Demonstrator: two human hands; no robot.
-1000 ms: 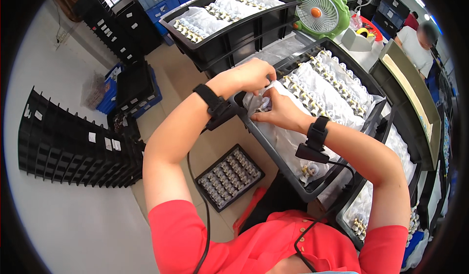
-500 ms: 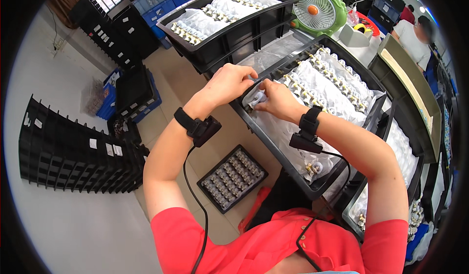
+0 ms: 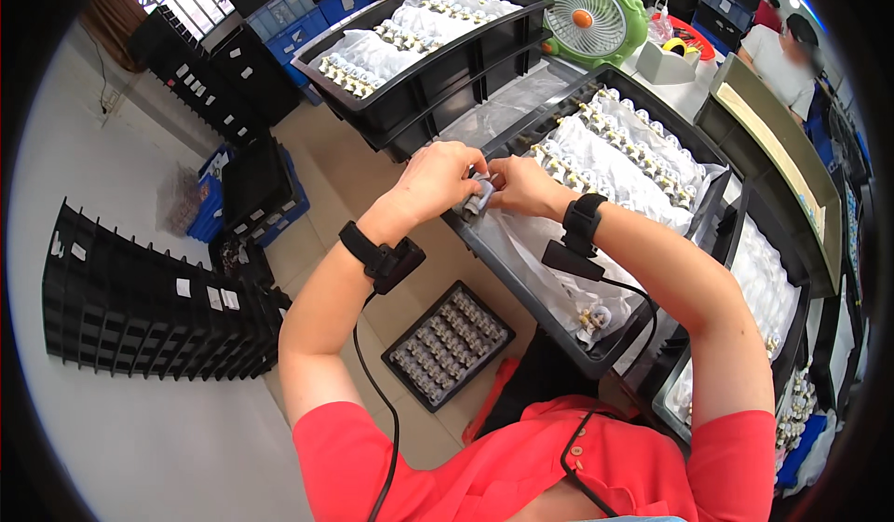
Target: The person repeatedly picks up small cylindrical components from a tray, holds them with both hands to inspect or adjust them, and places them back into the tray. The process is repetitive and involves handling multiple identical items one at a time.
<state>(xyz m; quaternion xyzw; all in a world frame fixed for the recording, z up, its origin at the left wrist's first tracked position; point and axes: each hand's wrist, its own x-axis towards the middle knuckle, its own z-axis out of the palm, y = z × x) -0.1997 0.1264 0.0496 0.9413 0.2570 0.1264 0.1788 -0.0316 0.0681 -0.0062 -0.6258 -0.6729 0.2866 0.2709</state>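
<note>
At the near left corner of a black tray [image 3: 521,284], my two hands meet around a small grey-white part [image 3: 478,196], its exact kind hidden by the fingers. My left hand [image 3: 438,179] is closed, its fingertips pinching the part from the left. From the other side my right hand [image 3: 529,187] is closed too, thumb and fingers on the part's right edge. Inside the tray lie rows of small white-and-brass parts [image 3: 643,140] with white sheets [image 3: 591,161] between them. One such part [image 3: 594,319] sits alone near the front corner on a crumpled sheet.
Behind my hands stands another filled black tray [image 3: 419,84], with a green fan [image 3: 587,19] to its right. A smaller filled tray [image 3: 449,345] lies on the floor. Stacked black trays [image 3: 158,294] are at left. Another person [image 3: 782,70] is at far right.
My left hand has come down and right to meet the part, which is now raised between both hands at the tray's corner. Earlier the right hand alone touched it.
</note>
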